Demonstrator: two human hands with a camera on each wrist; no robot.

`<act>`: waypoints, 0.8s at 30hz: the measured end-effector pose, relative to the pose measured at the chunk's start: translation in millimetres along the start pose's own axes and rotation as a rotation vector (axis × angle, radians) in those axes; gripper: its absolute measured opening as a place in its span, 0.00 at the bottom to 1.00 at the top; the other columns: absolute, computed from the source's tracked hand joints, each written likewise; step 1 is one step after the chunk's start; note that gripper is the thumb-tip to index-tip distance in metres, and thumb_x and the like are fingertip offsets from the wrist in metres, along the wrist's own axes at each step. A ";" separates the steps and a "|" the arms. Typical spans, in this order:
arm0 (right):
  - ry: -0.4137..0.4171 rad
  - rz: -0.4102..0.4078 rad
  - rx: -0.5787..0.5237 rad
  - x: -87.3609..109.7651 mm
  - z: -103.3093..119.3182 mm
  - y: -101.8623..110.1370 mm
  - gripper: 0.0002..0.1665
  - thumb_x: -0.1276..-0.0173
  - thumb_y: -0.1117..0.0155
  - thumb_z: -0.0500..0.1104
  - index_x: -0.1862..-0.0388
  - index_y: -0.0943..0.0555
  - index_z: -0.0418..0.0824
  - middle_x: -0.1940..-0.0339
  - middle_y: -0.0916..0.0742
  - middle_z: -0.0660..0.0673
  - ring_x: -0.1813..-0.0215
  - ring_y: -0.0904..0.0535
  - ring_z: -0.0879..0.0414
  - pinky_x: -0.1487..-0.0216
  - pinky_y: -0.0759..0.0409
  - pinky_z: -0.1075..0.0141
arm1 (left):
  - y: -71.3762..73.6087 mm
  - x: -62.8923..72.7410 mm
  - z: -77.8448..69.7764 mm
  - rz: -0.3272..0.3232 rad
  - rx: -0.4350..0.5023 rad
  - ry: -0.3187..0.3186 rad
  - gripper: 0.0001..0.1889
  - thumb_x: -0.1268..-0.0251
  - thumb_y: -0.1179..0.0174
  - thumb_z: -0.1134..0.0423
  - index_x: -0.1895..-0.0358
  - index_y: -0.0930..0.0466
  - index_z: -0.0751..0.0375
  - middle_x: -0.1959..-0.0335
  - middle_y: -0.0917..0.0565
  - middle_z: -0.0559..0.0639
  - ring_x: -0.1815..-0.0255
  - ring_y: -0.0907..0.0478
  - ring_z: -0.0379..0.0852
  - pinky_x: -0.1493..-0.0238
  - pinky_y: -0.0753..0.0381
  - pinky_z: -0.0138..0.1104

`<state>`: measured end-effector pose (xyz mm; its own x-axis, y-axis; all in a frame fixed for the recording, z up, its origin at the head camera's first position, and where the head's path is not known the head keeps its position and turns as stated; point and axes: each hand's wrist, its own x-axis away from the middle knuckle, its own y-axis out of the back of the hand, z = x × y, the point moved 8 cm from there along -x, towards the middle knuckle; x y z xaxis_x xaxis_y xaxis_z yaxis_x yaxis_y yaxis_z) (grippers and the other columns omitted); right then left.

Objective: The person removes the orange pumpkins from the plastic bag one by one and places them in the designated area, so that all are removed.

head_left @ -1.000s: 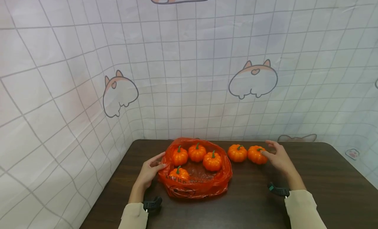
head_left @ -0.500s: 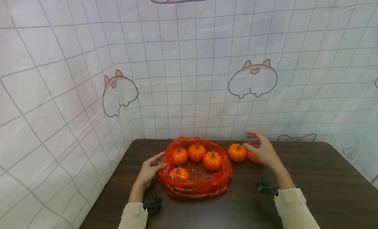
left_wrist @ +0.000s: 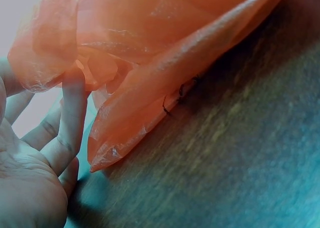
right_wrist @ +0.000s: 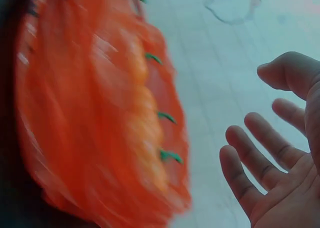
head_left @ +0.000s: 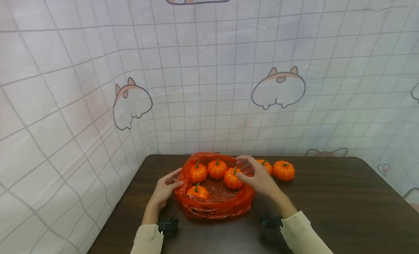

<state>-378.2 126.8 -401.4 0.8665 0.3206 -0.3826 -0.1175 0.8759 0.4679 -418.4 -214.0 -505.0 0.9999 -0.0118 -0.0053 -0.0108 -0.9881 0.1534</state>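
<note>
A red plastic bag [head_left: 212, 210], its mouth spread wide, stands on the table with several small orange pumpkins inside. My left hand [head_left: 164, 191] holds the bag's left rim, thumb on the near side; in the left wrist view, fingertips reach behind the thin orange-looking plastic [left_wrist: 150, 48]. Over the bag's right rim is my right hand [head_left: 260, 177], fingers spread and slightly bent, nothing in them. It overlaps the rightmost bagged pumpkin [head_left: 231, 180] in the head view. The right wrist view shows that hand's palm [right_wrist: 280, 203] bare beside the bag [right_wrist: 85, 118], green stems showing at its mouth.
Two more pumpkins sit right of the bag: one [head_left: 267, 168] partly behind my right hand, the other [head_left: 283, 170] farther right. The dark wooden table [head_left: 334, 199] meets a white grid-patterned cloth [head_left: 216, 112] with cartoon animals at the back and left.
My right hand has swept left from beside the far-right pumpkin, passing over both loose pumpkins to the bag's right rim. Left hand, bag and pumpkins stay where they were.
</note>
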 end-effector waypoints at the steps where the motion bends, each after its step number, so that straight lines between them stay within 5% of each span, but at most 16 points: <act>1: 0.007 0.012 -0.004 0.1 1.0 -8.0 0.29 0.30 0.30 0.40 0.32 0.26 0.47 0.40 0.17 0.39 0.44 0.19 0.40 0.42 0.21 0.43 | 0.0 -0.3 0.2 0.003 -0.001 -0.001 0.28 0.33 0.33 0.67 0.29 0.23 0.51 0.58 0.16 0.56 0.56 0.20 0.47 0.57 0.16 0.34; 10: 0.006 0.107 0.015 -0.4 4.3 -65.9 0.34 0.31 0.29 0.43 0.28 0.29 0.45 0.35 0.20 0.38 0.43 0.19 0.41 0.43 0.19 0.46 | -1.2 -0.6 -1.2 0.012 0.016 -0.004 0.28 0.33 0.34 0.68 0.29 0.23 0.52 0.59 0.17 0.55 0.57 0.21 0.46 0.57 0.17 0.34; 24: -0.113 0.182 -0.033 -21.6 -8.1 -105.7 0.32 0.29 0.30 0.47 0.28 0.27 0.48 0.32 0.20 0.38 0.40 0.20 0.45 0.43 0.18 0.50 | -3.8 -11.2 1.9 0.008 0.019 -0.005 0.30 0.32 0.34 0.68 0.27 0.26 0.52 0.57 0.17 0.53 0.57 0.21 0.44 0.57 0.18 0.34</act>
<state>-388.4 30.2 -449.0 0.8780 0.4340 -0.2018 -0.2913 0.8192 0.4941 -429.6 -210.3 -507.3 0.9997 -0.0209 -0.0093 -0.0194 -0.9907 0.1348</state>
